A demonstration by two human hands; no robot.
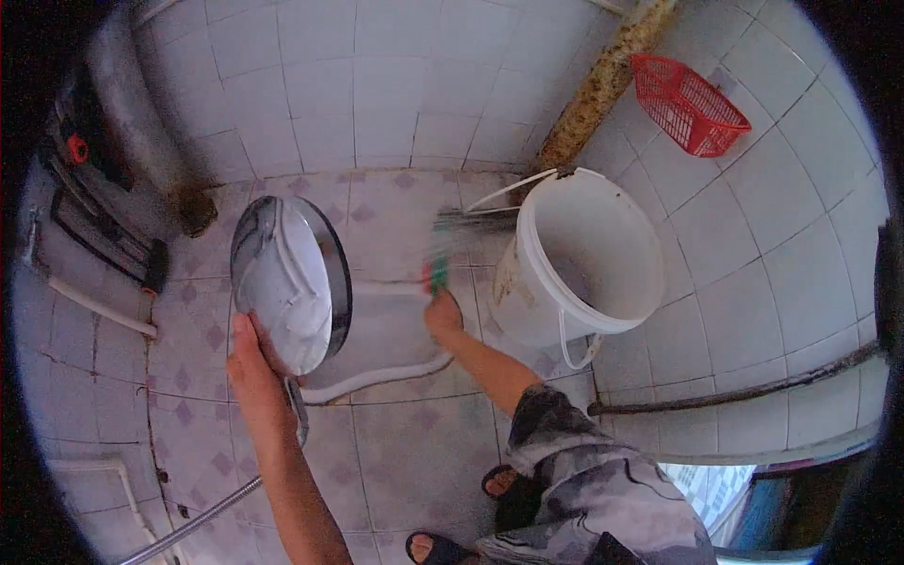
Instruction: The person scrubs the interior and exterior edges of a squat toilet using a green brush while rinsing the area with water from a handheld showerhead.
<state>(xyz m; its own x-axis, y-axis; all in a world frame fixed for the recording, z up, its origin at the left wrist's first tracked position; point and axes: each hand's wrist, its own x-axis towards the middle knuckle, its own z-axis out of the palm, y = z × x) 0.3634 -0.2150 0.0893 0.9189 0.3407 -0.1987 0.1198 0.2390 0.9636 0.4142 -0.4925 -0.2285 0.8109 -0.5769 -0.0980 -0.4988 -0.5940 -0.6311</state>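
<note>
My left hand (258, 374) grips the lower edge of a round, mirror-bright disc (282, 289) with a dark rim, tilted above the floor. A narrow shiny part (300, 417), perhaps its handle, shows beside my wrist. My right hand (443, 318) is closed around a tool with a green and red grip (438, 274). Motion blurs this tool, and its grey far end (473, 219) reaches towards the bucket; its kind cannot be made out. Just right of that hand stands a white plastic bucket (519, 282), its wall stained and its rim chipped.
A white hose (381, 376) curves over the tiled floor (417, 459). A flexible metal hose (205, 519) passes behind my left forearm. On the right wall hang a red plastic basket (688, 106) and a dark pipe (734, 395). A stained pipe (600, 88) stands in the back corner.
</note>
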